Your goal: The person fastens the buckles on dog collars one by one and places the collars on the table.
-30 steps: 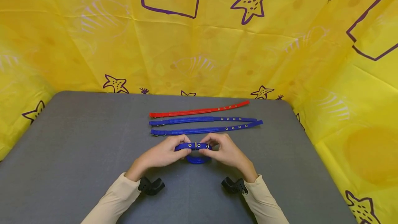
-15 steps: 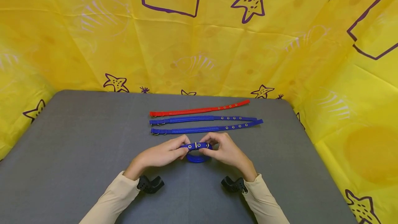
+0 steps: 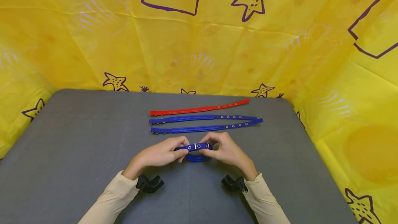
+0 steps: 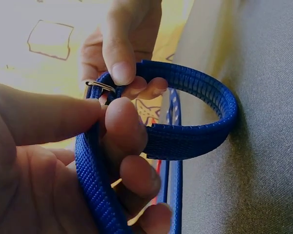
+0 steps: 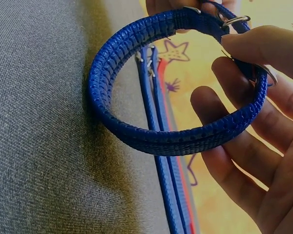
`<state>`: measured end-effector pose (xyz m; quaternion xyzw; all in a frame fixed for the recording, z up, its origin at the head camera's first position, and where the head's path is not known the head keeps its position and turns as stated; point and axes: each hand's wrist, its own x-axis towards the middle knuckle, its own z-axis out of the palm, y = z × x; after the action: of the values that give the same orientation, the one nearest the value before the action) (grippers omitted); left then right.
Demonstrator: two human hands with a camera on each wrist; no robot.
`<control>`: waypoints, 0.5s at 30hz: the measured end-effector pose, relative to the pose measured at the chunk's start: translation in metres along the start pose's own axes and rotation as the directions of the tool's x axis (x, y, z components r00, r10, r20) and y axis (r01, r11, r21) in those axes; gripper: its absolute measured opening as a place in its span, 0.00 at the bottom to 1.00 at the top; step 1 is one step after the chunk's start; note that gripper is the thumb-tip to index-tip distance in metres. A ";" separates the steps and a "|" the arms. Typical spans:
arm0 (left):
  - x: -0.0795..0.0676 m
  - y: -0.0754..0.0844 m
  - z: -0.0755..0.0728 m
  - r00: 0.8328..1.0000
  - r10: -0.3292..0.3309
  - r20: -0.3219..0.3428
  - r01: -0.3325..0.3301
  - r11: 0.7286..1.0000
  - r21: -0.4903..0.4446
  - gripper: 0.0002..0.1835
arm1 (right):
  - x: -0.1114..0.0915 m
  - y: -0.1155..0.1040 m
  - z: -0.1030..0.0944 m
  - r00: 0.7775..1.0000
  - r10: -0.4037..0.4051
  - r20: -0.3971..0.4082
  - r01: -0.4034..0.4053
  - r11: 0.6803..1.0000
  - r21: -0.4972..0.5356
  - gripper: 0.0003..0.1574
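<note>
A blue collar [image 3: 196,158] with metal eyelets is bent into a loop, its strap passed through the metal buckle [image 4: 100,86]. My left hand [image 3: 162,152] pinches the strap between thumb and fingers left of the buckle; in the left wrist view the strap's free end runs down across the palm. On the other side, near the D-ring [image 5: 269,76], my right hand [image 3: 224,149] pinches the collar between thumb and forefinger. The padded part of the loop [image 5: 151,131] hangs toward the table, its inner ribbing showing in the right wrist view.
Beyond the hands, a red collar [image 3: 192,110] and two blue collars, the far one [image 3: 192,118] and the near one [image 3: 192,129], lie flat side by side on the grey table [image 3: 93,130]. A yellow patterned cloth [image 3: 161,44] stands behind and along the sides.
My left fingers shifted right along the strap, then back left a little, with more strap now showing beside them. The right hand keeps its hold, and the flat collars have not moved.
</note>
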<state>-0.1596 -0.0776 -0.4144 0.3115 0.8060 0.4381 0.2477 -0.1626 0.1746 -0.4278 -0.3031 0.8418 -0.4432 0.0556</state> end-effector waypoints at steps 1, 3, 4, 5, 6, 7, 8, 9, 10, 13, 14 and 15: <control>0.000 0.000 0.000 1.000 -0.004 0.004 0.004 1.000 -0.004 0.08 | 0.000 0.000 0.000 1.000 0.000 0.001 0.000 1.000 -0.001 0.08; 0.001 0.000 0.001 1.000 -0.012 0.009 0.012 1.000 -0.015 0.09 | 0.000 -0.001 0.000 1.000 -0.003 0.001 0.003 1.000 -0.006 0.08; 0.000 0.000 0.001 1.000 -0.016 0.013 0.016 1.000 -0.018 0.09 | 0.000 -0.001 0.000 1.000 -0.004 0.002 0.004 1.000 -0.010 0.08; 0.000 0.000 0.001 1.000 -0.018 0.015 0.018 1.000 -0.018 0.09 | 0.000 -0.001 0.000 1.000 -0.006 0.003 0.006 1.000 -0.015 0.08; 0.000 0.001 0.002 1.000 -0.019 0.016 0.019 1.000 -0.011 0.09 | 0.000 -0.002 0.000 1.000 -0.007 0.004 0.007 1.000 -0.020 0.08; -0.001 0.001 0.002 1.000 -0.021 0.018 0.021 1.000 -0.006 0.08 | 0.000 -0.002 0.000 1.000 -0.008 0.005 0.008 1.000 -0.025 0.08; -0.002 0.001 0.003 0.999 -0.024 0.022 0.024 1.000 0.000 0.08 | 0.000 -0.002 0.000 1.000 -0.008 0.005 0.008 1.000 -0.028 0.08; -0.002 0.002 0.003 0.999 -0.026 0.028 0.026 1.000 0.007 0.08 | 0.000 -0.002 0.001 1.000 -0.007 0.006 0.008 0.999 -0.033 0.08; -0.003 0.002 0.003 0.999 -0.028 0.034 0.027 1.000 0.012 0.07 | 0.000 -0.002 0.001 1.000 -0.006 0.007 0.006 0.999 -0.037 0.08; -0.004 0.003 0.003 0.998 -0.038 0.046 0.037 0.999 0.020 0.07 | 0.001 -0.002 0.002 1.000 -0.005 0.004 0.005 0.999 -0.042 0.08; -0.005 0.003 0.003 0.998 -0.041 0.051 0.040 0.999 0.021 0.07 | 0.001 -0.002 0.002 1.000 -0.004 0.004 0.004 0.999 -0.043 0.08; -0.005 0.003 0.002 0.998 -0.043 0.056 0.042 0.999 0.021 0.07 | 0.001 -0.002 0.003 1.000 -0.003 0.003 0.003 0.999 -0.045 0.08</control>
<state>-0.1536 -0.0785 -0.4120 0.3090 0.8095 0.4157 0.2763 -0.1615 0.1716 -0.4280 -0.3064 0.8510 -0.4236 0.0494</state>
